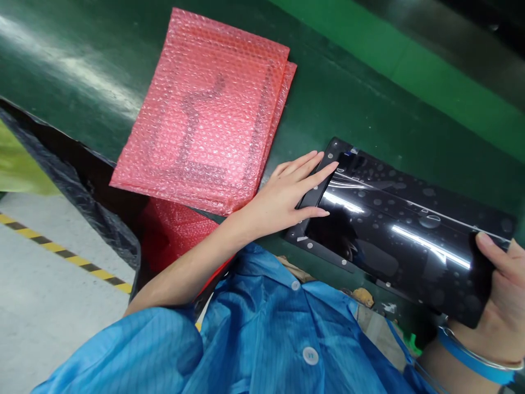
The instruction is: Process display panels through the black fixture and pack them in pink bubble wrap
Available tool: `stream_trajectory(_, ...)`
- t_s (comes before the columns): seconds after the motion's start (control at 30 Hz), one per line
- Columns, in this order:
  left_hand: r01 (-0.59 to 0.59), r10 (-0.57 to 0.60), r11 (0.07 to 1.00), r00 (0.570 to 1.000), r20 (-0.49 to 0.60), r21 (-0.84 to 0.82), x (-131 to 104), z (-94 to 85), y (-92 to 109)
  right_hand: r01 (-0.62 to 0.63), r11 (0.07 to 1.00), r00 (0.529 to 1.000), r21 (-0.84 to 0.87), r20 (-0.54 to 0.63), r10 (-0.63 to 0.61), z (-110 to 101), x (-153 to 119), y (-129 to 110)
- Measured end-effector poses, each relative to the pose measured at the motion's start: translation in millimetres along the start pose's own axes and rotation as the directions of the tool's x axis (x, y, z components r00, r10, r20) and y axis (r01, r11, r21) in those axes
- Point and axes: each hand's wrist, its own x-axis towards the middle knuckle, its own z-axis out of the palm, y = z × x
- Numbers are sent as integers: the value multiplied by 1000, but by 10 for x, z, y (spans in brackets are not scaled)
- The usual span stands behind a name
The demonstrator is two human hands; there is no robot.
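Note:
A flat, glossy black screen panel (402,219) lies slantwise over the green table, with bubbles under a clear film and bright light reflections on it. My right hand (506,279) grips its right end, thumb on top and the other fingers mostly hidden beneath. On the panel's left end, my left hand (287,194) rests with its fingers stretched and spread over the frame with round holes. Left of that hand lie red bubble-wrap pouches (205,109), stacked with a dark outline showing through the top one.
The green table (320,93) has a lighter green strip (410,65) along the back. At the lower left, a black plastic bag (102,205) hangs open with red bubble wrap (176,230) inside. Yellow-and-black tape (65,253) marks the pale floor.

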Motion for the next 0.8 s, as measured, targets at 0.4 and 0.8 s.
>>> stream_trajectory(0.4, 5, -6, 999, 1000, -17, -49, -5, 6, 26, 20, 994, 999, -109, 44, -16, 15, -33, -84)
stream_trajectory(0.8, -19, 18, 1000, 999, -47, -19, -8, 54, 1, 22, 999, 996, -24, 90, -19, -52, 76, 7)
